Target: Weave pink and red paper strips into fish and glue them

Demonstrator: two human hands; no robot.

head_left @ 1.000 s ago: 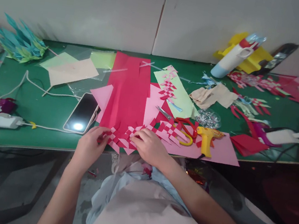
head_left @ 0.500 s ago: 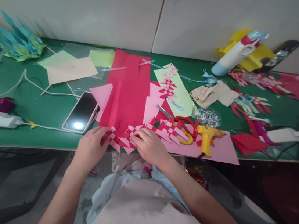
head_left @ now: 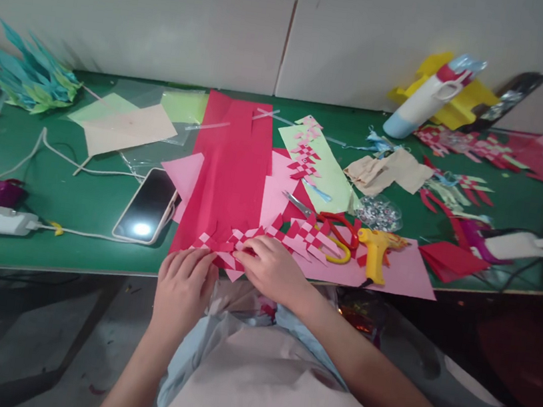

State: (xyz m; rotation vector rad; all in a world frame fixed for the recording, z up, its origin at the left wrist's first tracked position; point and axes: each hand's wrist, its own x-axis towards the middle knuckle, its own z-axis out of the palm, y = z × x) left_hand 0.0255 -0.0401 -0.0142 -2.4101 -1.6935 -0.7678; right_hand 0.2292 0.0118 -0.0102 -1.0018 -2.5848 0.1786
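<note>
Several woven red-and-pink paper fish (head_left: pixel 246 232) lie in a row along the near table edge, on a long red paper sheet (head_left: pixel 230 171). My left hand (head_left: pixel 188 273) rests over the leftmost woven piece (head_left: pixel 204 241), its fingers close together and bent over the piece's lower part. Just to the right, my right hand (head_left: pixel 268 263) has its fingertips pinched on the neighbouring woven paper fish, covering part of it. More woven pieces (head_left: pixel 310 234) lie right of that hand, beside scissors (head_left: pixel 333 232) with red and yellow handles.
A phone (head_left: pixel 147 205) and cables lie left of the red sheet. To the right are a yellow glue gun (head_left: pixel 373 251), a bag of small beads (head_left: pixel 379 213), and a white bottle (head_left: pixel 427 101) leaning at the back. Light green paper (head_left: pixel 328 178) bears finished-looking fish.
My left hand has moved right and a little toward me, from the left side of the leftmost woven piece to over its lower part. My right hand has barely moved.
</note>
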